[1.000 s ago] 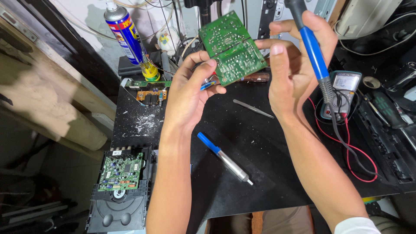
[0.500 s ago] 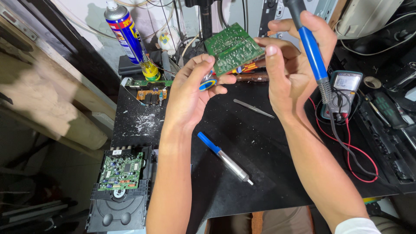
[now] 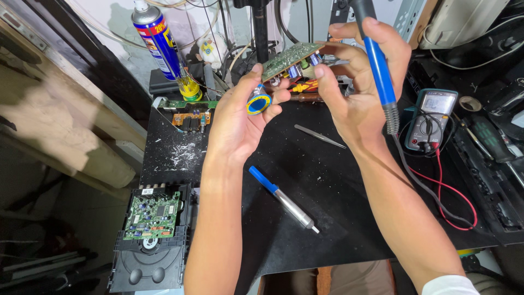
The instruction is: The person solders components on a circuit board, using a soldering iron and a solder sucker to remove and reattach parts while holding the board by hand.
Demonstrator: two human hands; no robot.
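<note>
Nearest on the black mat (image 3: 327, 180) lies a blue-handled metal tool (image 3: 283, 199), with tweezers (image 3: 320, 136) beyond it and a grey meter (image 3: 431, 119) to the right. Above the mat, the left hand (image 3: 243, 123) curls round a small blue and yellow spool (image 3: 258, 103) and pinches one edge of the green circuit board (image 3: 292, 59). The right hand (image 3: 363, 76) grips the board's other edge and a blue soldering iron (image 3: 379, 71); a spray can (image 3: 158, 41) stands farthest back.
</note>
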